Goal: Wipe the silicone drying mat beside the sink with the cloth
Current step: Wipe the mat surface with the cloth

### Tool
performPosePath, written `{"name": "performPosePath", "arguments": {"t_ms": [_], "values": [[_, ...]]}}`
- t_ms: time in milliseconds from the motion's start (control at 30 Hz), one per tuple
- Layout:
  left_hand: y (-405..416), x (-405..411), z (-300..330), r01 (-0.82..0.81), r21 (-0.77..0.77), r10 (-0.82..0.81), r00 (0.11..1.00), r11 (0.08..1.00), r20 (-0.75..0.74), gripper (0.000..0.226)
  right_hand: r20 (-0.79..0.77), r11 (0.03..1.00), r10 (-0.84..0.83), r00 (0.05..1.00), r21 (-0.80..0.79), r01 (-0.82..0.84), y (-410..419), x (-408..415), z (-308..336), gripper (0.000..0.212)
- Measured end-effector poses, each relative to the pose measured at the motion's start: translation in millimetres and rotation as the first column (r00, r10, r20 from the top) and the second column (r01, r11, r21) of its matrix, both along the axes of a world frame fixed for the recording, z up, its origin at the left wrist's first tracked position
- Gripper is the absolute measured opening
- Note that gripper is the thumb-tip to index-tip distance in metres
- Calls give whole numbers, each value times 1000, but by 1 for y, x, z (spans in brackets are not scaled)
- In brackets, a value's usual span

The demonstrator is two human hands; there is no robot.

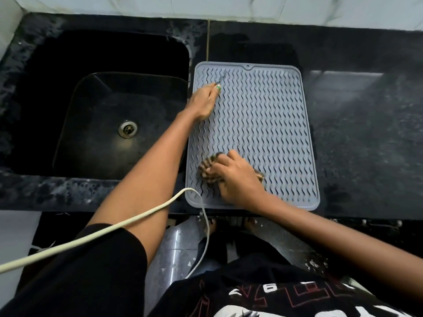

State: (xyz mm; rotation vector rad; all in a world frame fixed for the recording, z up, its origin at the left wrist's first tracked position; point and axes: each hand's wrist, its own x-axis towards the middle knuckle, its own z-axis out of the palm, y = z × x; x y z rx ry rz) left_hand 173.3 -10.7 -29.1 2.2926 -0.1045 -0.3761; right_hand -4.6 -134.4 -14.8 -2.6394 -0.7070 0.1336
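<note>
A grey silicone drying mat (263, 124) with wavy ridges lies on the black counter, just right of the sink. My right hand (238, 179) presses a bunched brown-and-cream striped cloth (209, 169) onto the mat's near left part. My left hand (203, 101) rests flat on the mat's far left edge, fingers pointing away and holding nothing. Most of the cloth is hidden under my right hand.
A black sink (109, 124) with a metal drain (127, 128) lies left of the mat. The dark stone counter (366, 133) stretches to the right. A white cable (128, 221) crosses my left forearm and hangs over the counter's front edge. White wall tiles (229, 8) run behind.
</note>
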Motion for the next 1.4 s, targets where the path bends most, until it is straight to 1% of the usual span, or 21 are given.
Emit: {"name": "performPosePath", "arguments": {"t_ms": [67, 133, 200, 233, 300, 367, 400, 567, 667, 800, 867, 900, 967, 1033, 1067, 1100, 1133, 1167, 1233, 1300, 1400], "values": [[-2, -1, 1, 9, 0, -9, 1000, 1000, -17, 46, -56, 1000, 6, 998, 19, -5, -2, 0, 7, 31], [-1, -2, 1, -5, 5, 5, 1000, 1000, -9, 48, -105, 987, -39, 994, 154, 55, -1, 8, 14, 27], [3, -3, 0, -37, 16, 37, 999, 999, -7, 48, -69, 948, -140, 988, 279, 154, 2, 27, 16, 25], [6, -3, 0, -54, 16, 54, 998, 998, -16, 46, -24, 940, -199, 980, 277, 198, 5, 41, 14, 26], [9, -4, -1, -88, -18, 87, 995, 996, -46, 45, 39, 961, -254, 966, 121, 248, 12, 68, 9, 37], [9, -5, 2, -105, -45, 102, 992, 993, -72, 50, 49, 973, -220, 974, -57, 223, 15, 81, -1, 48], [9, -5, 3, -107, -42, 104, 991, 993, -83, 52, 60, 978, -194, 979, -70, 198, 16, 80, -4, 49], [7, -10, 5, -85, -19, 82, 990, 996, -113, 57, 153, 994, -32, 988, 109, 15, 13, 18, -9, 33], [5, -9, 5, -77, -16, 74, 990, 997, -117, 58, 129, 983, 62, 990, 161, -83, 6, -30, -6, 26], [6, -10, 7, -72, -20, 69, 992, 997, -104, 56, -101, 985, 130, 986, 131, -116, 3, -47, 8, 32], [5, -11, 7, -58, -23, 55, 995, 998, -85, 54, -278, 977, 86, 957, 213, -26, -2, -34, 19, 39], [5, -11, 7, -54, -24, 52, 995, 998, -84, 53, -409, 946, 43, 912, 309, 94, -6, -25, 24, 40], [5, -10, 6, -59, -14, 58, 995, 998, -81, 55, -688, 778, 26, 725, 470, 418, -17, -2, 33, 43], [5, -11, 5, -71, 6, 71, 995, 997, -77, 57, -855, 592, 112, 506, 466, 657, -32, 21, 39, 45], [4, -11, 4, -73, 14, 74, 994, 997, -79, 58, -879, 577, 103, 466, 435, 692, -38, 31, 41, 45], [4, -11, 4, -75, 15, 75, 994, 997, -82, 58, -865, 622, 7, 502, 397, 675, -43, 40, 40, 44], [3, -11, 3, -78, 11, 78, 993, 997, -84, 58, -787, 699, -160, 595, 336, 632, -48, 47, 37, 42], [4, -12, 3, -82, 8, 82, 993, 997, -84, 57, -625, 752, -348, 698, 258, 607, -52, 51, 31, 41], [3, -13, 4, -88, -6, 87, 993, 996, -79, 56, -224, 741, -579, 784, 257, 620, -55, 51, 25, 37], [3, -14, 5, -94, -28, 92, 993, 995, -80, 55, -28, 784, -536, 844, 355, 509, -51, 45, 21, 28], [1, -15, 5, -100, -20, 99, 994, 995, -52, 54, 92, 959, -233, 968, 185, 213, -41, 32, 9, 26]]}}
